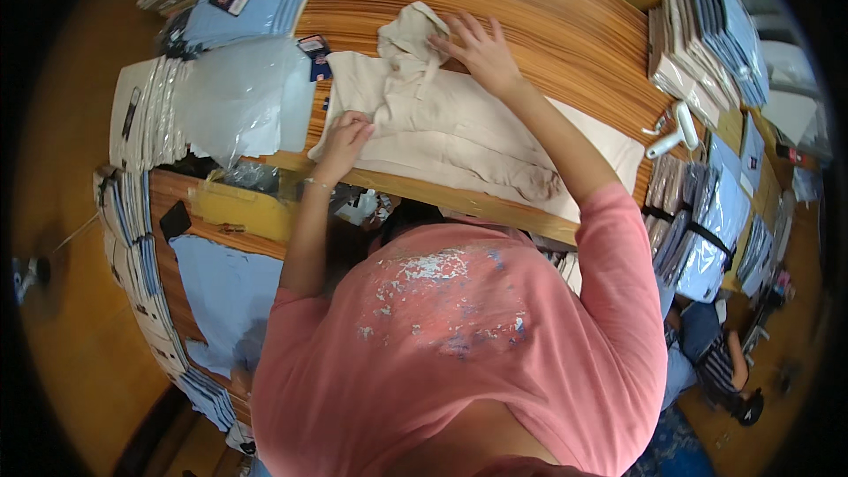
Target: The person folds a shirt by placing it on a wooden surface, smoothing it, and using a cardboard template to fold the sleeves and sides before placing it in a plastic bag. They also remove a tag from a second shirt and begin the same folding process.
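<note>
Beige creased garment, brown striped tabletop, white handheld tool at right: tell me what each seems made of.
Beige creased garment: matte cloth, judging by its soft folds; fibre unclear.
Brown striped tabletop: wood or printed laminate, smooth with faint sheen; streaked grain fits both.
White handheld tool: probably hard plastic, given its smooth, rounded shape.

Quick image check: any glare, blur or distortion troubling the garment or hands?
Head view: the cream garment, left hand and right hand look fairly clear; head view, glare streaks the plastic-wrapped blue packs at right; head view, fisheye bending curves the left-edge stacks, with corners black; head view, the far lower-right person looks small and soft.
</note>
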Demonstrator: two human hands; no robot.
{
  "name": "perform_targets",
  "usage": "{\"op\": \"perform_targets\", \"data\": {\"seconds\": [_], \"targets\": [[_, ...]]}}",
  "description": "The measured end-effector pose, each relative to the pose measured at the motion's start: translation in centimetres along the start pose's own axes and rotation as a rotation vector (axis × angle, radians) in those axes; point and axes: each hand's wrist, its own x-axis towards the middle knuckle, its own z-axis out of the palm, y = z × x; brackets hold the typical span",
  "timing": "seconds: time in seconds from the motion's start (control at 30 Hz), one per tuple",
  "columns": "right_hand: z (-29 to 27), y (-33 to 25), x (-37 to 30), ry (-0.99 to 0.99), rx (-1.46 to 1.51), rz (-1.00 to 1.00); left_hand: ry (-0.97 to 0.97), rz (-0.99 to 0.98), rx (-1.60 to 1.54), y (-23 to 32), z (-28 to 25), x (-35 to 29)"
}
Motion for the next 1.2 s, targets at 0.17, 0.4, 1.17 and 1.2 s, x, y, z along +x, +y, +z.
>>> {"op": "perform_targets", "data": {"seconds": [0.17, 0.4, 1.17, 1.2], "targets": [[-2.1, 1.8, 4.3, -0.417, 0.081, -0.129, -0.19, -0.179, -0.309, 1.5, -5.4, 3.4], [-20.9, -7.7, -0.9, -0.714, 1.342, 0.058, -0.734, -0.061, -0.471, 2.9, -1.3, 11.9], [-5.6, 2.4, -23.6, 0.124, 0.876, 1.264, 0.155, 0.186, 0.515, 3.1, -1.9, 9.6], [-5.8, 3.2, -24.2, 0.156, 0.781, 1.236, 0.24, 0.211, 0.527, 4.9, -1.1, 9.2]]}}
